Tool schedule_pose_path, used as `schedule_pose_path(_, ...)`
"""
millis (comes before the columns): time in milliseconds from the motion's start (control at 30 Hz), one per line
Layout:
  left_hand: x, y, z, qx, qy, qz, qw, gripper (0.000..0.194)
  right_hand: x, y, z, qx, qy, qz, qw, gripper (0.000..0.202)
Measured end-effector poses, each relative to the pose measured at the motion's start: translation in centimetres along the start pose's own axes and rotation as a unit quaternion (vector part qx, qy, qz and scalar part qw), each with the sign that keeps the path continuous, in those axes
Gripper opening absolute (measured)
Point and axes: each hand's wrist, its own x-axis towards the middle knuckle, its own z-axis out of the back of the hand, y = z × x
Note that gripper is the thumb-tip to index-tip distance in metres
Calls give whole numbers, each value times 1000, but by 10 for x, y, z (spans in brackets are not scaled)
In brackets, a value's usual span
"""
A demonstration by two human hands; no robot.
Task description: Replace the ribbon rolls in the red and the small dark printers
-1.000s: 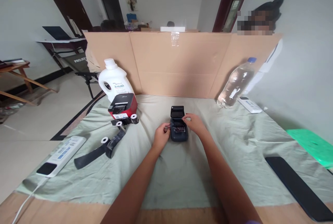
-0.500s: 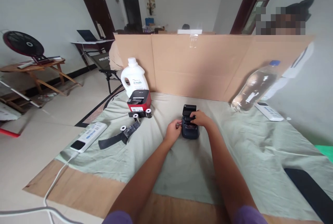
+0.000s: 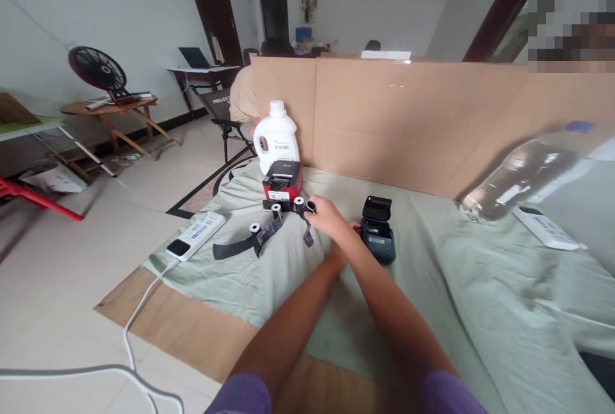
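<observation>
My right hand (image 3: 325,214) reaches across my left forearm and is closed on a small roll (image 3: 311,207) with a black strip hanging from it. My left hand (image 3: 340,252) lies beneath my right forearm, a fingertip at the left side of the dark device (image 3: 379,247); most of its fingers are hidden. The device's lid (image 3: 377,208) stands raised over an open compartment. Left of my right hand, black strip (image 3: 235,250) with several white-ended rolls (image 3: 254,228) lies on the cloth, before a red and black device (image 3: 283,180).
A white jug (image 3: 277,138) stands behind the red device. At left lies a white power bank (image 3: 196,234) with a cable. Cardboard (image 3: 384,119) forms a back wall. A clear bottle (image 3: 523,173) leans at right by another white block (image 3: 548,228). A fan (image 3: 98,69) is farther left.
My right hand has left the dark device's compartment, moved left across my left arm, and now holds a roll with black strip. The view has turned left.
</observation>
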Motion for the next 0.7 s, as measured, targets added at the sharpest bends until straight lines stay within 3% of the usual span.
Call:
schedule_pose_path(67, 1, 1, 0, 14, 21, 0, 1000, 27, 18, 8, -28, -81, 40, -24, 996, 12)
schedule_pose_path(133, 2, 2, 1, 34, 42, 0, 999, 30, 27, 13, -43, -127, 76, -47, 988, 16)
schedule_pose_path(267, 1, 0, 1, 72, 56, 5, 996, 31, 26, 28, -38, -168, 76, -70, 980, 22)
schedule_pose_path(367, 0, -2, 2, 67, 49, 9, 997, 30, 27, 52, -33, -178, 49, 29, 982, 29)
schedule_pose_path(433, 0, -2, 3, 64, 51, 3, 997, 31, 32, 70, -41, -169, 80, 140, 972, 26)
schedule_pose_path(500, -1, -2, 4, 64, 52, -9, 997, 31, 37, 83, -54, -170, 123, 204, 956, 29)
schedule_pose_path(600, -3, -1, 6, 62, 52, -26, 996, 31, 44, 85, -69, -162, 130, 208, 956, 35)
schedule_pose_path(700, -3, 0, 6, 51, 54, -29, 997, 31, 48, 67, -67, -132, 56, 167, 975, 39)
